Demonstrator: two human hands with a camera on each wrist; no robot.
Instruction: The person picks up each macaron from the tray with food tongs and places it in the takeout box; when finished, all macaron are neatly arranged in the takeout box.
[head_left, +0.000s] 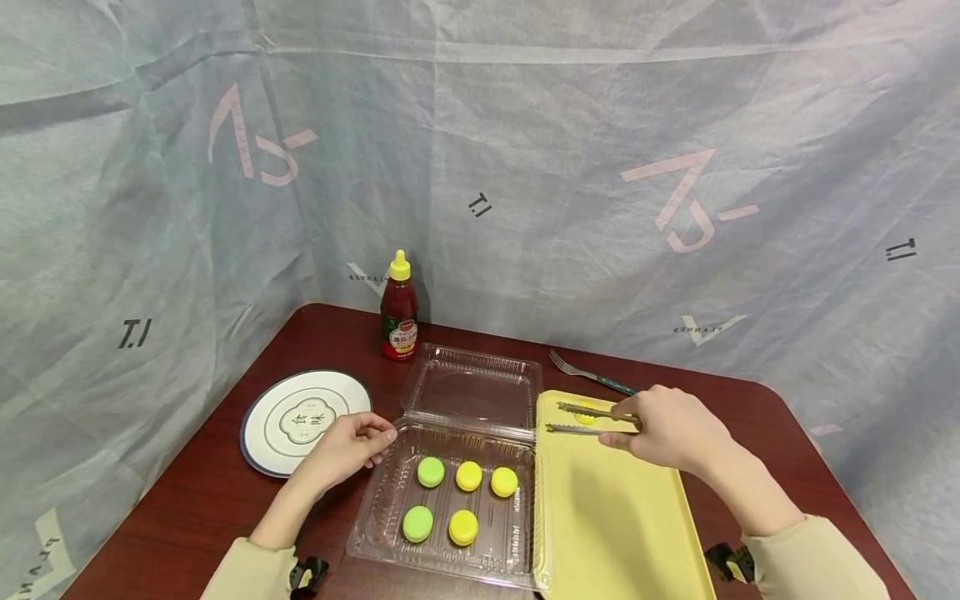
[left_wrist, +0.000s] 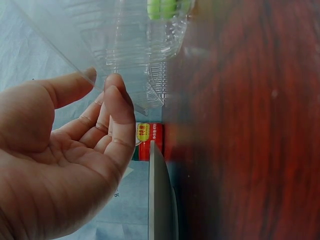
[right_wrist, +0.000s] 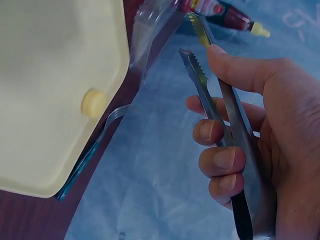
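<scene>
My left hand [head_left: 348,446] pinches the left rim of a clear plastic container [head_left: 375,517] between thumb and fingertips. Inside its base sit two green macarons [head_left: 431,472] and three yellow macarons [head_left: 462,527]; the lid [head_left: 476,387] lies folded back behind. With curled fingers, my right hand [head_left: 667,429] grips metal tongs [right_wrist: 230,115], whose toothed tips stand apart with nothing between them. Over the far end of a yellow tray [head_left: 615,517], the tongs overlap another yellow macaron [right_wrist: 93,103] in the head view. That macaron lies on the tray near its edge.
A white plate [head_left: 337,387] with a dark blue rim rests left of the container. A ketchup bottle [head_left: 399,321] with a yellow cap stands behind it. Beyond the tray lies a green-handled fork [head_left: 592,375]. Grey cloth [head_left: 525,167] hangs around the dark red table [head_left: 172,508].
</scene>
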